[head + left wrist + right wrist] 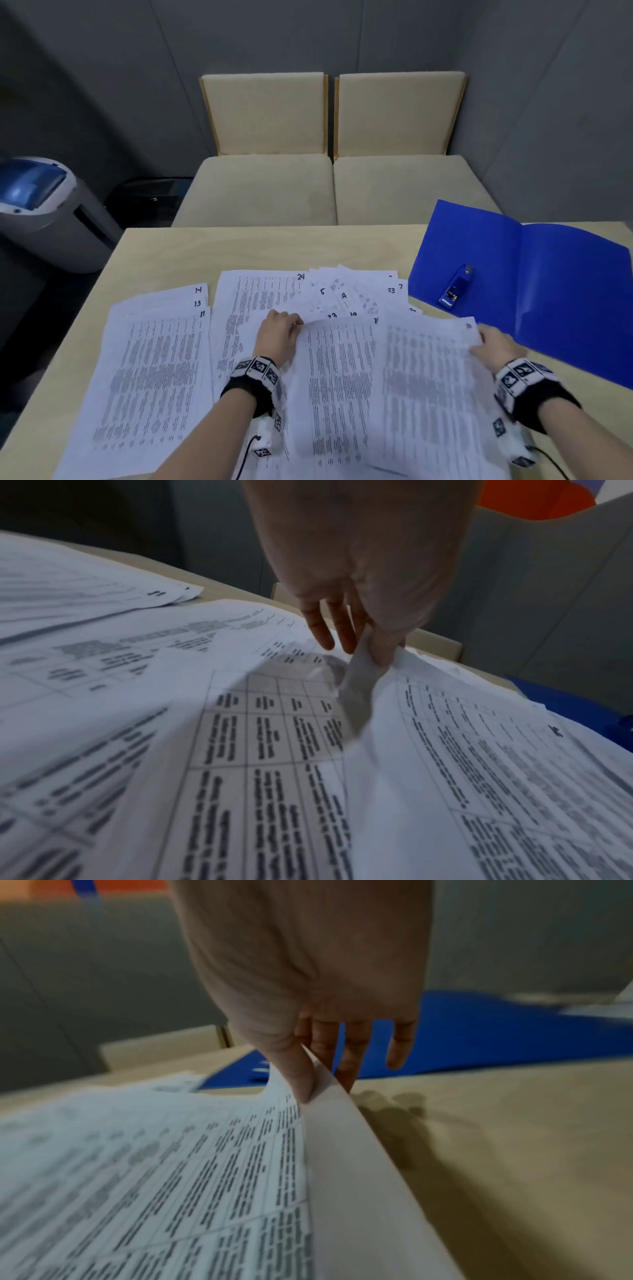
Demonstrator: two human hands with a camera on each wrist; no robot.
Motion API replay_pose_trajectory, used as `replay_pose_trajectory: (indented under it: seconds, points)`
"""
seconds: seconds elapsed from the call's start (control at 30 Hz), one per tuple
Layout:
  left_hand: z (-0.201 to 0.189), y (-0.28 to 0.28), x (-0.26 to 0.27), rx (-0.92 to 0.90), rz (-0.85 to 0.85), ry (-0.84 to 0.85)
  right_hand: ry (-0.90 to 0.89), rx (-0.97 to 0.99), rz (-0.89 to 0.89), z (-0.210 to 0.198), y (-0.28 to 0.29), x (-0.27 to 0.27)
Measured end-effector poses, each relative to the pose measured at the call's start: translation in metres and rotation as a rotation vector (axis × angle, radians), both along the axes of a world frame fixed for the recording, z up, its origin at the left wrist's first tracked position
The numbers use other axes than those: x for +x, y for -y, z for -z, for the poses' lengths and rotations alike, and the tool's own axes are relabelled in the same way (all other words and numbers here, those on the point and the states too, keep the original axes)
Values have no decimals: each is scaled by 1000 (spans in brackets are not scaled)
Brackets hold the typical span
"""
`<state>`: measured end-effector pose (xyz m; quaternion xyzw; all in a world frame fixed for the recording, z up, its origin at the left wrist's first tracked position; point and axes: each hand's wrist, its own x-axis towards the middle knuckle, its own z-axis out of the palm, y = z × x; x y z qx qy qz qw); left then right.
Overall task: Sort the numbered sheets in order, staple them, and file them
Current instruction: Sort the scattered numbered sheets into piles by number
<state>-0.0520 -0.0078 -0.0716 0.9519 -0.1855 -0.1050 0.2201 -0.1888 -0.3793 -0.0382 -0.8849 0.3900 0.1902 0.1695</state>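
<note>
- Two hands on paper: my left hand pinches the top corner of one sheet between thumb and forefinger, other fingers loose.
- My right hand grips the right edge of a blurred sheet, thumb on top, fingers under; that edge is lifted off the table.
- Sheets spread across the table: pile at left showing 14, 13, 11; sheet 24 in the middle; fanned heap behind with 5, 4, 23, 7.
- Blue folder lies open at far right, stapler on its left flap.
- Two beige chairs behind the table.
</note>
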Motion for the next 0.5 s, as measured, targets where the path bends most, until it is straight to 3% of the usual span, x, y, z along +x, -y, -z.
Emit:
replay_pose_trajectory:
  seconds: [0.13, 0.27, 0.4, 0.5]
  points:
    - [-4, -14, -6, -95, -84, -53, -61, -71, 134, -12, 30, -9]
    - [-7, -27, -5, -202, -176, -148, 199, -202, 170, -12, -8, 12]
    - [-9, -37, 0, -277, -226, -268, 396, 124, -163, -1, -85, 43]
    - [-11, -47, 5, -289, -217, -291, 382, 480, -159, 3, -134, 53]
